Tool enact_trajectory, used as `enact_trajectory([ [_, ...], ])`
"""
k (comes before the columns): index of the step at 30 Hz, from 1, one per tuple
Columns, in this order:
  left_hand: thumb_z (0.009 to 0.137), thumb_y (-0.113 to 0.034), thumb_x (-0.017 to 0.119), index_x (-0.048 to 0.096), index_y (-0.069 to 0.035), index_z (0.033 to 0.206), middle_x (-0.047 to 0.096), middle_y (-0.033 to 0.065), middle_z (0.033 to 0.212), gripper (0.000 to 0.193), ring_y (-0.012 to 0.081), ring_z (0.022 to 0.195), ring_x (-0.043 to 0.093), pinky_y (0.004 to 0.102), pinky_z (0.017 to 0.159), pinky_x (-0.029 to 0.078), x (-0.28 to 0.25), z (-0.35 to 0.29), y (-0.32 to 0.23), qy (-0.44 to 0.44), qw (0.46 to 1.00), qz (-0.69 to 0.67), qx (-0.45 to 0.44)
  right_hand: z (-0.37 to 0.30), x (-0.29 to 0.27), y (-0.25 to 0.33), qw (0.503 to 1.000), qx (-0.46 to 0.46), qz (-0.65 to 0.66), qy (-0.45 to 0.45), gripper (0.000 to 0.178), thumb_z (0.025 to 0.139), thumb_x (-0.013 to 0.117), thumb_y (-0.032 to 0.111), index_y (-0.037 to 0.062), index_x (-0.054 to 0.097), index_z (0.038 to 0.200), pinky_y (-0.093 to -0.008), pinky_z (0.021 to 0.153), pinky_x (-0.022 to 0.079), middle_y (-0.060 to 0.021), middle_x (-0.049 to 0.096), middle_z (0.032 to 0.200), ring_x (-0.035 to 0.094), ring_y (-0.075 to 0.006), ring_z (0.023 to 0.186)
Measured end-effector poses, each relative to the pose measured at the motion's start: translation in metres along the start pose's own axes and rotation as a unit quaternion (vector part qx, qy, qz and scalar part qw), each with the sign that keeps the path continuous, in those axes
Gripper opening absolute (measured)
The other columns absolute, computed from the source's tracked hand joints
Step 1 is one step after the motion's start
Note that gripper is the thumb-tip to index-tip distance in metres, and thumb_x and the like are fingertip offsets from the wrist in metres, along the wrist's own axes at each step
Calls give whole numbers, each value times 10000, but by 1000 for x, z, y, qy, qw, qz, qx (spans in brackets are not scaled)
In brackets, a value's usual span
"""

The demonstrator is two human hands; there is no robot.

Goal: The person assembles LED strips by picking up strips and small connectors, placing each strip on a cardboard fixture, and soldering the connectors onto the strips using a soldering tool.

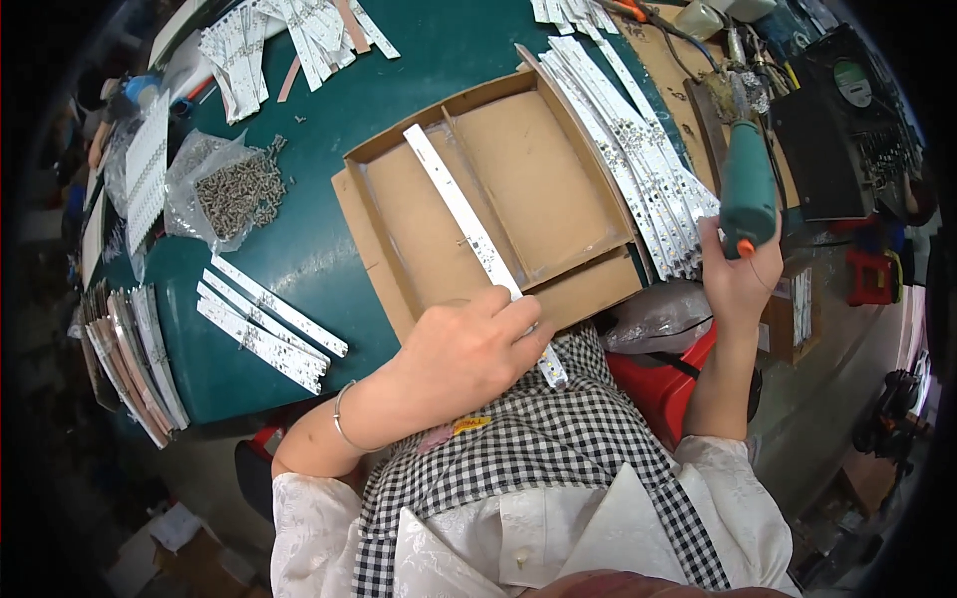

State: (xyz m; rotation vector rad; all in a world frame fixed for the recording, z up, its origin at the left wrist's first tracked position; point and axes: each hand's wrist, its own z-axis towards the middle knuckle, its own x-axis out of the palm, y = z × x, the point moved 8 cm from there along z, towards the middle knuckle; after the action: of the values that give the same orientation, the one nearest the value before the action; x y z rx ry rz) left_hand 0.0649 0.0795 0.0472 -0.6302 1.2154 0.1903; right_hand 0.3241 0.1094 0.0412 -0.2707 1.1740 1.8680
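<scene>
My left hand [474, 344] is closed round the lower part of a long white LED circuit strip [461, 209]. The strip slants over a shallow cardboard tray [608, 189], its near end sticking out past my fingers above my lap. Off to the right, my right hand [738, 274] has its thumb and fingers round the near end of a teal cylindrical tool [748, 184] with an orange end. What kind of tool it is I cannot make out. Beside that hand lies a fanned stack of white LED strips [628, 149].
Several loose strips [269, 324] lie on the green table [329, 234] at left. Behind them, small screws [239, 189] spill from a clear plastic bag [194, 164]. More strips [234, 60] are piled at the back. A black box with a dial [832, 125] stands far right.
</scene>
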Motion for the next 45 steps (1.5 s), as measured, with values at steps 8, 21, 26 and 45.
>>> enact_trajectory([
  [8,650,-126,664,649,-12,861,457,17,791,240,140,707,493,261,487,435,-38,-37,-20,-71,995,72,7,16,21,-9,980,5,-184,71,595,739,788,113,26,518,1262,-378,809,499,-177,652,1023,651,-329,912],
  [21,689,-140,660,704,-86,923,437,-6,730,244,120,657,510,246,493,439,-71,-162,34,-53,946,233,-220,28,34,-42,976,-14,-194,96,575,818,731,81,32,470,1329,-337,844,476,-130,637,1059,621,-251,909],
  [26,731,-107,632,712,-124,913,499,-6,750,199,134,683,545,277,511,452,-69,-179,55,-24,939,214,-267,28,30,-74,988,76,-84,103,540,826,734,59,22,495,1309,-247,756,445,-35,571,931,528,-108,781],
  [45,685,-125,758,724,-91,950,581,46,737,270,242,711,604,375,624,489,-75,-195,93,8,934,73,-349,-72,68,60,864,135,392,285,705,750,689,-98,-69,376,1381,-237,693,431,-74,484,964,475,-117,777],
])
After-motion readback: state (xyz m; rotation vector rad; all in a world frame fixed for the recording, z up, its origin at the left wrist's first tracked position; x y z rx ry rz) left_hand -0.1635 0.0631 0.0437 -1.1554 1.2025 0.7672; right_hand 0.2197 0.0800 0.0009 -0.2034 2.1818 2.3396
